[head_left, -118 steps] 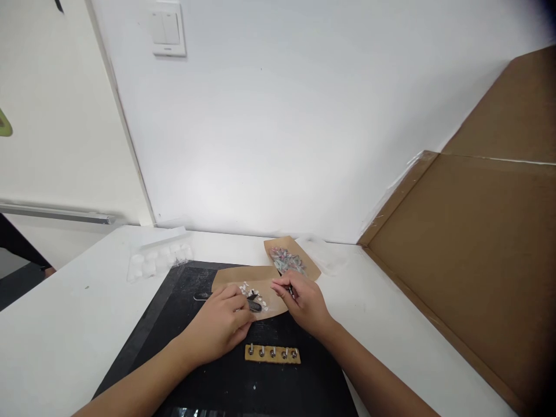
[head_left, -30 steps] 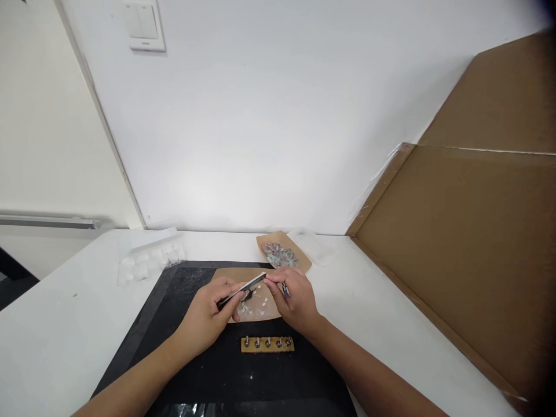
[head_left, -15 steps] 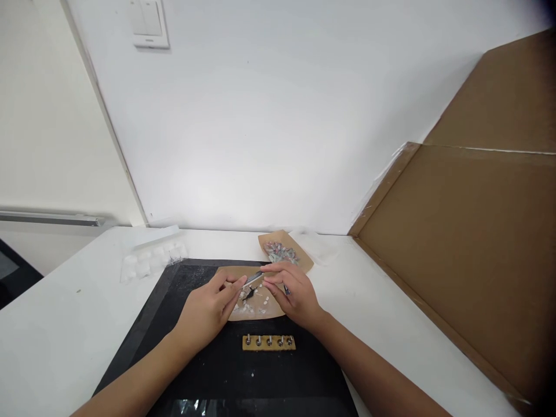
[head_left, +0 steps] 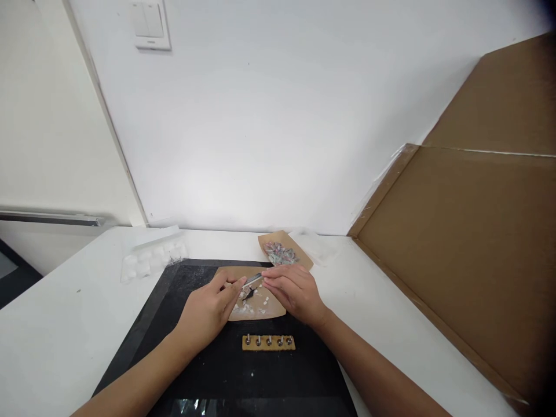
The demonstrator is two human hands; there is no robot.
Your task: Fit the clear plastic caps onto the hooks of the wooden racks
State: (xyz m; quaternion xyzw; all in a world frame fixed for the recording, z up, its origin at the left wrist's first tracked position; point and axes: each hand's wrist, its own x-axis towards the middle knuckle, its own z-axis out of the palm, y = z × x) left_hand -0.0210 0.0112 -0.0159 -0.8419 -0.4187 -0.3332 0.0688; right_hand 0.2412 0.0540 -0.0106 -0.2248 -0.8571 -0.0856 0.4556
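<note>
A slim dark-grey strip with a pale edge [head_left: 253, 279] spans the gap between my two hands, over a brown paper sheet or tray [head_left: 275, 308]. My left hand [head_left: 206, 310] pinches its left end between thumb and fingers. At the right end, the fingertips of my right hand [head_left: 299, 294] are pressed together on it; whether they hold anything smaller is hidden. Beneath, small white pieces [head_left: 266, 301] and a small black piece [head_left: 249, 294] lie on the brown paper. Closer to me, a yellowish bar [head_left: 264, 348] carries several upright metal pins.
Everything central rests on a black mat [head_left: 208, 376] on a white table [head_left: 52, 336]. Behind my right hand is another brown tray [head_left: 306, 262] of small wrapped or greyish pieces [head_left: 280, 253]. Clear plastic trays [head_left: 150, 260] stand at left; a brown cardboard panel [head_left: 469, 231] leans at right.
My right hand's fingers have drawn closer together around the strip's right end, and a small dark-blue thing near its palm no longer shows. My left hand has stayed in place.
</note>
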